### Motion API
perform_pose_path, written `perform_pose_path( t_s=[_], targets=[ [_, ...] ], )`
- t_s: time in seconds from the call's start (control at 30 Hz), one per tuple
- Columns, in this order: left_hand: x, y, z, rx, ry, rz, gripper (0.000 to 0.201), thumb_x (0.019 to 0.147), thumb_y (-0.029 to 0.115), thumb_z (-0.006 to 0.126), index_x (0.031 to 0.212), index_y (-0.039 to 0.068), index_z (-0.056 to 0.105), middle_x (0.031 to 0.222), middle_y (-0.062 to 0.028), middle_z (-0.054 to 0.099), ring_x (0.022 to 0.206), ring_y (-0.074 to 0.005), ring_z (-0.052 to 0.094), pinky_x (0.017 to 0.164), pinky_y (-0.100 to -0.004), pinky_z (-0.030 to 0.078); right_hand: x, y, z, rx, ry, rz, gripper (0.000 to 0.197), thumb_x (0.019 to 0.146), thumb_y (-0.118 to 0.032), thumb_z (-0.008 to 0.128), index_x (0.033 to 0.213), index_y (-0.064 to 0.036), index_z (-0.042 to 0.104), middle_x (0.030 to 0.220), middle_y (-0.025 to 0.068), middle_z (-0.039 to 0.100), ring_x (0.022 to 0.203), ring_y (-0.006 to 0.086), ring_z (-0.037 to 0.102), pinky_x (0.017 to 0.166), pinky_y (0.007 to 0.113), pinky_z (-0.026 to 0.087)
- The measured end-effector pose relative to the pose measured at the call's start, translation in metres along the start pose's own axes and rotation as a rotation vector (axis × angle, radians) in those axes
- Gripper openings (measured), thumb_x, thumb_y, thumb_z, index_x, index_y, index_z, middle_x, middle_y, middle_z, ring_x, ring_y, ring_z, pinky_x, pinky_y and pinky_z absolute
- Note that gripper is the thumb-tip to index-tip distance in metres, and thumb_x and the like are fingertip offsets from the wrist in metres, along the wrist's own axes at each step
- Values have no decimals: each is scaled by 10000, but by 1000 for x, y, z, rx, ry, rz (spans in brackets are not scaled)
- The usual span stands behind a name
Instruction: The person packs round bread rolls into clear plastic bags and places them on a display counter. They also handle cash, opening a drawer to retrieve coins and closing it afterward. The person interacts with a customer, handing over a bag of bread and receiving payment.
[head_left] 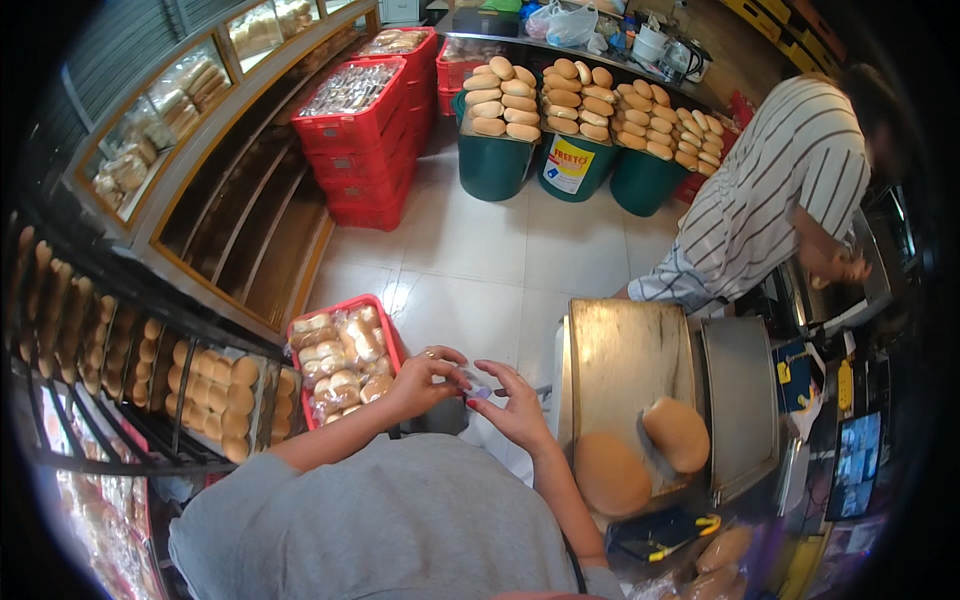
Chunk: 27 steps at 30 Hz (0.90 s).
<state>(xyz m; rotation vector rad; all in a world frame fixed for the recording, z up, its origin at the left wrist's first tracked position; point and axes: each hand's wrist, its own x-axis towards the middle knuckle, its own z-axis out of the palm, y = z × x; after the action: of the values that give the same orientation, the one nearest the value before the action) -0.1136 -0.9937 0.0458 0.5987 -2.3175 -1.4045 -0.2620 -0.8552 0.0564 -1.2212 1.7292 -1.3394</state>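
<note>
My left hand and my right hand meet in front of my body, fingers bent and closed in a pinch. Between their fingertips is a small, thin piece of clear plastic with a purplish tint; its exact kind is too small to make out. Just left of my left hand stands a red crate full of bagged bread rolls. To the right of my right hand, two large loaves lie on a worn metal baking tray.
A second tray lies beside the first. A rack of rolls stands at left. Stacked red crates and green bins topped with bread are farther off. A person in a striped shirt works at far right. Yellow-handled scissors lie nearby.
</note>
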Motion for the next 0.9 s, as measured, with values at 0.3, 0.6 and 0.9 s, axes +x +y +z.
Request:
perform_pose_path(
  t_s=[0.3, 0.6, 0.9],
  targets=[
    [248, -44, -66, -708, 35, -281, 222, 820, -20, 618, 1040, -7, 640, 932, -46, 657, 826, -107, 616, 749, -248, 502, 229, 57, -47, 268, 146, 392, 83, 898, -70, 561, 923, 2, 594, 724, 65, 657, 672, 118, 647, 542, 208, 463],
    [463, -130, -187, -972, 235, -209, 70, 872, 50, 608, 935, 28, 587, 818, -8, 626, 708, -73, 564, 627, -230, 453, 504, 53, -66, 262, -103, 264, 81, 911, -86, 552, 889, -17, 588, 717, 56, 650, 651, 103, 621, 565, 218, 462],
    [667, -201, -302, -845, 574, -235, 90, 894, 90, 575, 979, 64, 564, 796, 19, 591, 669, -47, 535, 568, -202, 419, 784, 108, -127, 304, 63, 59, 47, 900, -38, 560, 924, -7, 587, 774, 25, 624, 705, 89, 596, 646, 227, 488]
  ],
)
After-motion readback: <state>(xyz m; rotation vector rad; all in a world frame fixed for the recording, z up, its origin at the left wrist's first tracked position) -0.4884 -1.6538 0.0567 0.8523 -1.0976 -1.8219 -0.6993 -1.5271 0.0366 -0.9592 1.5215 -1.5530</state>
